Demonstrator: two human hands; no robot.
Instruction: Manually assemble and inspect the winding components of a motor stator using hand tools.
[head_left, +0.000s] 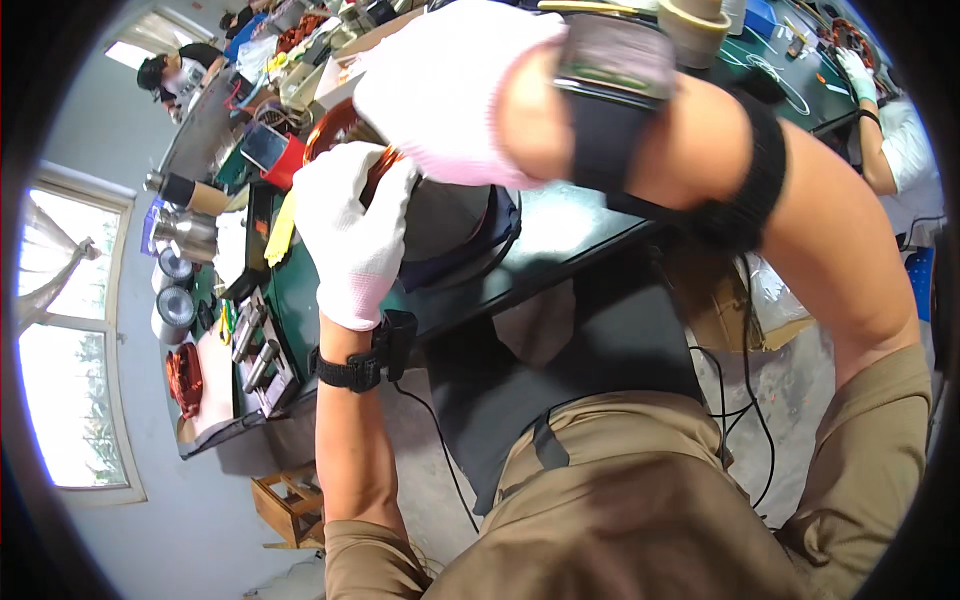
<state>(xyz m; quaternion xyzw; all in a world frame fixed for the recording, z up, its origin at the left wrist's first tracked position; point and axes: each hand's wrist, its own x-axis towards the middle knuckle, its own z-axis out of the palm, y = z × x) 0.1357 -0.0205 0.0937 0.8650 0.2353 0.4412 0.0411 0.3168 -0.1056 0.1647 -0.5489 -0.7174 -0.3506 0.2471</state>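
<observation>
My left hand (350, 225), in a white knitted glove with a pink cuff, closes its thumb and fingers on a copper-coloured wire winding (335, 122). Part of the winding shows between the thumb and forefinger. Over the far side of it reaches my right hand (450, 95), gloved the same way and smeared by motion. Its fingers and whatever they touch cannot be made out. Beside my left hand, a grey rounded body (440, 222) with a dark blue edge rests on the green tabletop (565, 225). My right forearm hides much of the work.
Left of the work stand a red bin (285, 160), a metal canister (185, 235) and a yellow strip (282, 230). Tape rolls (692, 30) lie beyond my right wrist. A co-worker's gloved hand (857, 75) works at far right. Below are a cardboard box (710, 300) and cables.
</observation>
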